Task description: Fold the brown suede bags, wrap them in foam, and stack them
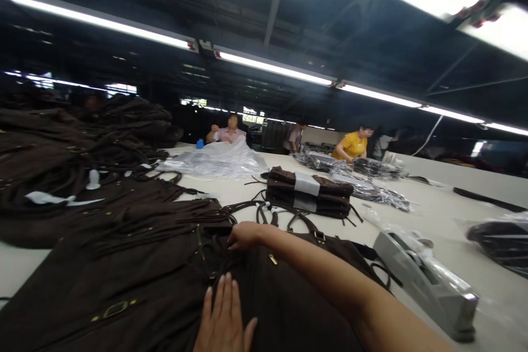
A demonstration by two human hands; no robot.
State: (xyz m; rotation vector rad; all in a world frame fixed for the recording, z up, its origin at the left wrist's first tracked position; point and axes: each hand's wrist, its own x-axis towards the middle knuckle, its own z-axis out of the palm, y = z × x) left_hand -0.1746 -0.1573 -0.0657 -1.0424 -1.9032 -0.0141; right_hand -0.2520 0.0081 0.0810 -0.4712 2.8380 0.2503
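My left hand (223, 313) lies flat, palm down and fingers stretched out, on a dark brown bag (289, 302) in front of me. A thin strap with a small buckle runs close to its fingertips. From the right, my right arm reaches across the bag. The fingers of my right hand (243, 235) are curled closed at a dark strap (217, 229), whose flat end sticks out to the left; the fingertips are partly hidden. A gold zip pull (272, 259) and a strap buckle (319, 236) show on the bag.
More brown bags (74, 176) are heaped at left. A folded bag bundle (309, 192) with a pale band lies ahead. At right stands a grey tape dispenser (429, 286). Clear plastic sheets (218, 159) and wrapped bags (371, 187) lie farther back, near co-workers (352, 146).
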